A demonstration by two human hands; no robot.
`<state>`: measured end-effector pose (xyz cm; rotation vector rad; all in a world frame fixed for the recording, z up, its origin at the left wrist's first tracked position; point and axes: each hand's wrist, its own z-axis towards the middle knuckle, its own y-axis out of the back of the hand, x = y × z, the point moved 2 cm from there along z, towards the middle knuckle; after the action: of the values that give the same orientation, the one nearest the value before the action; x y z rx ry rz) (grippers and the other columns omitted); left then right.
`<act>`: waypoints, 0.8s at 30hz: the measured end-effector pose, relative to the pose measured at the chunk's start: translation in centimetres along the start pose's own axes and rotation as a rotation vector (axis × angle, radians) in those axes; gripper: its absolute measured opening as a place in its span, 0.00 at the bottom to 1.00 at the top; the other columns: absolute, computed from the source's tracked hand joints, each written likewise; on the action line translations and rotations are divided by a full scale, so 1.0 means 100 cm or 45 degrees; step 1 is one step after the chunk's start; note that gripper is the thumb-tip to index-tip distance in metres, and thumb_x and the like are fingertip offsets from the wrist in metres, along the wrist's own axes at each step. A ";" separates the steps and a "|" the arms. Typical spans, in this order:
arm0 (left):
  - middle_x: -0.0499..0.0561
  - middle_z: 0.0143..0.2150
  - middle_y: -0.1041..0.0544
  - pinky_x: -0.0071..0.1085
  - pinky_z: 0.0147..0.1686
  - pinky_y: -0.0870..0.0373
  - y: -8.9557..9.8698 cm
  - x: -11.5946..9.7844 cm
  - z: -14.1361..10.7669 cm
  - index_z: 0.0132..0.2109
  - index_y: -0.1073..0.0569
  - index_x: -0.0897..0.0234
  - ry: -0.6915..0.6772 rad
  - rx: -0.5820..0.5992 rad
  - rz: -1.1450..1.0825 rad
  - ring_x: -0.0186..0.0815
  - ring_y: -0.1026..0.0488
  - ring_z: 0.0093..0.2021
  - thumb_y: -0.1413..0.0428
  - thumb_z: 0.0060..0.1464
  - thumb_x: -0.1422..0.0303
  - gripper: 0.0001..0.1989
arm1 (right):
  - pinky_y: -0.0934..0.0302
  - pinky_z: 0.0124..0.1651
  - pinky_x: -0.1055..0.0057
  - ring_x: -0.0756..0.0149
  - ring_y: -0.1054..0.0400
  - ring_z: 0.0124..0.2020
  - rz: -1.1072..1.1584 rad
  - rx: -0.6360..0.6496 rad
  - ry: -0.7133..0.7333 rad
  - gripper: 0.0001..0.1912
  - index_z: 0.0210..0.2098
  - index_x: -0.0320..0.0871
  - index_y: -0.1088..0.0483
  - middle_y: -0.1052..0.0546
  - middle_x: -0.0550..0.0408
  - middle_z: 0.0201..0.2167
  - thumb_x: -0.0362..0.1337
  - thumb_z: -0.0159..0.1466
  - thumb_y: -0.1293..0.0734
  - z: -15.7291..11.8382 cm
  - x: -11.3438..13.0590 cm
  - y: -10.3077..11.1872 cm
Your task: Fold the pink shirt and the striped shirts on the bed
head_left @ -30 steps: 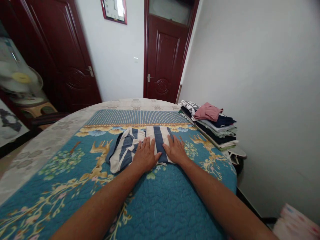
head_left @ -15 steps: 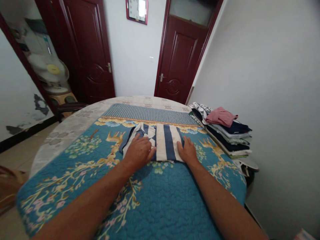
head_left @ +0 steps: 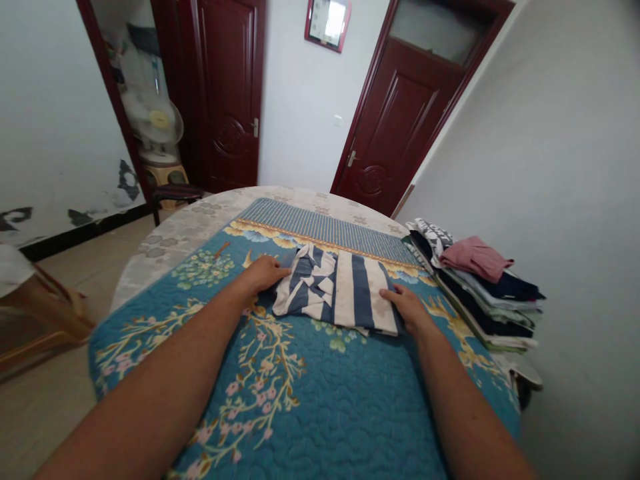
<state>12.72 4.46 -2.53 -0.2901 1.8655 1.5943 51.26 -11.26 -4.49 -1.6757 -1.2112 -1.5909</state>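
A folded garment (head_left: 361,287) with wide navy and cream stripes lies on the teal floral quilted mat (head_left: 380,400). Its left half is crumpled, while the right half lies in a flat panel. At the left edge, my left hand (head_left: 265,274) pinches the cloth between thumb and fingers. My right hand (head_left: 409,308) grips the opposite edge, with the thumb on top and the other fingers mostly hidden at the side and beneath.
A stack of folded clothes (head_left: 487,303), topped by a pink piece (head_left: 477,258), stands at the table's right side by the wall. The round table's patterned cover (head_left: 145,263) shows around the mat. A wooden chair (head_left: 45,313) is on the left.
My left hand has moved from on top of the garment to its left edge and taken hold there. My right hand now grips the right edge. The view has swung left.
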 end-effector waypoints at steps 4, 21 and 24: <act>0.61 0.43 0.14 0.33 0.38 0.31 -0.011 0.001 0.003 0.41 0.17 0.67 -0.009 -0.109 0.032 0.46 0.19 0.42 0.41 0.57 0.68 0.09 | 0.23 0.36 0.63 0.58 0.20 0.32 0.181 0.058 -0.076 0.24 0.51 0.45 0.27 0.15 0.52 0.37 0.34 0.55 0.23 -0.009 0.017 -0.008; 0.56 0.39 0.15 0.30 0.35 0.31 -0.012 0.001 -0.006 0.40 0.17 0.64 -0.018 -0.121 -0.188 0.44 0.19 0.41 0.35 0.54 0.64 0.09 | 0.30 0.50 0.60 0.50 0.22 0.44 -0.928 -0.081 0.659 0.33 0.63 0.38 0.29 0.18 0.44 0.43 0.40 0.60 0.29 -0.044 0.150 -0.154; 0.56 0.38 0.16 0.29 0.31 0.32 -0.011 0.002 -0.006 0.40 0.18 0.64 0.012 -0.093 -0.237 0.43 0.20 0.38 0.35 0.54 0.63 0.10 | 0.31 0.55 0.57 0.47 0.22 0.50 -0.947 -0.057 0.729 0.31 0.63 0.38 0.29 0.18 0.40 0.47 0.38 0.60 0.30 -0.047 0.139 -0.203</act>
<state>12.93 3.68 -3.52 -0.4899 1.7352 1.5373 30.11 -2.58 5.65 -0.6824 -1.5544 -2.3178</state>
